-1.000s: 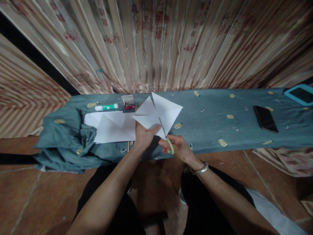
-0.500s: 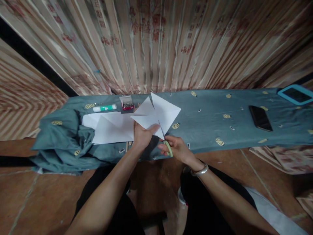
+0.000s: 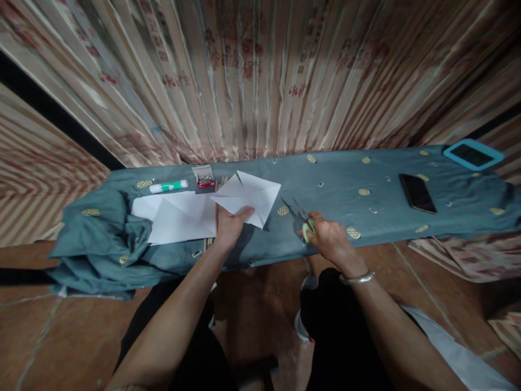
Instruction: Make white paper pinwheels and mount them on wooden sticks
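Note:
My left hand [image 3: 231, 224] pinches a white square of paper [image 3: 260, 195] near its lower edge, thumb on top. Slits run into the paper from its corners. To the right of it, my right hand [image 3: 328, 234] grips a pair of scissors [image 3: 308, 230] by the light green handles. The blades point up and left, slightly parted, over the cloth and apart from the paper. More white sheets [image 3: 183, 220] lie just left of my left hand, and several thin wooden sticks [image 3: 209, 242] show partly from behind the paper and hand.
A glue stick [image 3: 169, 186] and an open small box of metal pins or tacks [image 3: 204, 179] stand at the back left. A dark phone [image 3: 417, 193] and a blue-framed tablet [image 3: 472, 155] lie to the right on the green cloth [image 3: 337, 184]. A curtain [image 3: 252, 81] hangs behind.
My right hand has drawn the scissors out of the paper and moved right. My left hand still holds the paper. The whole view has shifted slightly.

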Available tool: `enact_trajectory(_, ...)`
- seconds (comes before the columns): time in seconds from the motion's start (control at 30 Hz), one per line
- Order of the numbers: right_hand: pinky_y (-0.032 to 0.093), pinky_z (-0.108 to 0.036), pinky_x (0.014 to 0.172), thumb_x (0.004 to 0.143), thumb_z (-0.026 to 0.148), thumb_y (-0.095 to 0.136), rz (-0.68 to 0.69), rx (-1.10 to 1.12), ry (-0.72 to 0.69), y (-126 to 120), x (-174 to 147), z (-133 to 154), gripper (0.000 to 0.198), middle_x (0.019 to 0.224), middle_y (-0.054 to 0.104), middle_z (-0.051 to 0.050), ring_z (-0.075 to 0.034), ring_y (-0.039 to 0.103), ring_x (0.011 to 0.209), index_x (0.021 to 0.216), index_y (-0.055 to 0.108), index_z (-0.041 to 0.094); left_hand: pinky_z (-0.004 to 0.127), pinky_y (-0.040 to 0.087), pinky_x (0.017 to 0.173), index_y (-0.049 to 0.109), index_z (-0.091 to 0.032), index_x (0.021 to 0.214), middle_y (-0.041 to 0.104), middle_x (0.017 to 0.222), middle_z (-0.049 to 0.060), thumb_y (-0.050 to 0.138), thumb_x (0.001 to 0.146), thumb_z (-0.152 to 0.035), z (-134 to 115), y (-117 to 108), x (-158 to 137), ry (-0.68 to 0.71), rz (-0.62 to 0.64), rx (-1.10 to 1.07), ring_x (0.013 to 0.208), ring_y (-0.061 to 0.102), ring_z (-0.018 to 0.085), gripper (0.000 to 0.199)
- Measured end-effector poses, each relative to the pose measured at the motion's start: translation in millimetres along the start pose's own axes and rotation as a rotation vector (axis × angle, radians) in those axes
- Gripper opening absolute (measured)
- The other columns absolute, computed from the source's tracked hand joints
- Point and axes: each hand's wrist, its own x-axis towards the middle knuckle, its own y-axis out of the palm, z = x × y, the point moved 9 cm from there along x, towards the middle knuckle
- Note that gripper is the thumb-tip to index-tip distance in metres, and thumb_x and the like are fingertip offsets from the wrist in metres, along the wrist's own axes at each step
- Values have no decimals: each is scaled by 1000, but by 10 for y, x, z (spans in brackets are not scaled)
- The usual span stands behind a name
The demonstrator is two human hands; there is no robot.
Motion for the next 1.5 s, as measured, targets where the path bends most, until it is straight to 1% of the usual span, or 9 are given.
enact_trajectory(0.27, 50, -44, 74, 88, 34, 51, -102, -173, 129, -106, 226, -423, 45, 86, 69, -28, -40, 69, 86, 119, 53, 1, 40, 51, 82, 67, -15, 87, 73, 92, 9, 80, 52, -32, 169, 288, -199, -103, 141, 31, 86, 66, 26, 41)
enact_trajectory(0.57, 52, -45, 75, 87, 32, 55, -121, -150, 126, -136, 323, -491, 41, 87, 71, -26, -39, 69, 87, 115, 57, 3, 44, 47, 93, 61, -13, 95, 71, 101, 11, 82, 52, -33, 171, 360, -329, -212, 268, -55, 96, 65, 27, 51)
enact_trajectory(0.77, 52, -45, 73, 89, 30, 53, -174, -106, 98, -177, 277, -501, 25, 85, 71, -22, -36, 69, 83, 101, 66, 11, 48, 41, 103, 58, -15, 101, 67, 111, 10, 82, 52, -26, 178, 299, -412, -220, 352, -74, 110, 61, 27, 56)
enact_trajectory(0.93, 50, -42, 89, 92, 31, 51, -334, 214, -183, -233, 135, -43, 28, 106, 71, -15, -28, 66, 99, 111, 64, 16, 47, 46, 98, 46, -20, 124, 63, 118, 11, 82, 55, -26, 164, 147, -420, -153, 352, -91, 107, 63, 25, 78)
enact_trajectory(1.07, 46, -43, 99, 86, 41, 61, -280, 433, -434, -100, -28, 425, 45, 121, 65, -12, -27, 59, 115, 125, 56, 19, 45, 52, 90, 17, -29, 145, 56, 129, 12, 79, 60, -26, 178, -53, -381, -61, 268, -26, 104, 63, 24, 105)
enact_trajectory(1.17, 42, -44, 105, 81, 43, 67, -208, 414, -516, 51, -105, 659, 61, 133, 56, -16, -28, 52, 125, 132, 49, 15, 44, 55, 87, 11, -33, 148, 38, 146, 14, 75, 66, -25, 129, -159, -375, 62, 245, 165, 115, 57, 27, 104)
enact_trajectory(1.27, 41, -44, 107, 80, 43, 68, -154, 354, -548, 183, -136, 768, 66, 136, 53, -20, -30, 49, 127, 133, 48, 10, 47, 50, 94, 19, -31, 148, 23, 155, 13, 70, 72, -23, -45, -167, -411, 289, 271, 464, 132, 42, 31, 92)
enact_trajectory(1.37, 40, -46, 107, 83, 42, 65, -152, 322, -562, 243, -149, 790, 62, 136, 52, -20, -30, 49, 127, 133, 48, 11, 55, 35, 106, 32, -26, 144, 17, 158, 14, 69, 74, -20, -266, -96, -488, 572, 257, 809, 142, 23, 36, 79)
enact_trajectory(1.5, 41, -48, 107, 85, 39, 62, -159, 329, -567, 264, -150, 772, 56, 136, 53, -20, -30, 48, 128, 132, 50, 12, 59, 30, 105, 57, -23, 126, 38, 149, 15, 64, 78, -15, -373, 111, -573, 803, 316, 1070, 137, 31, 36, 49)
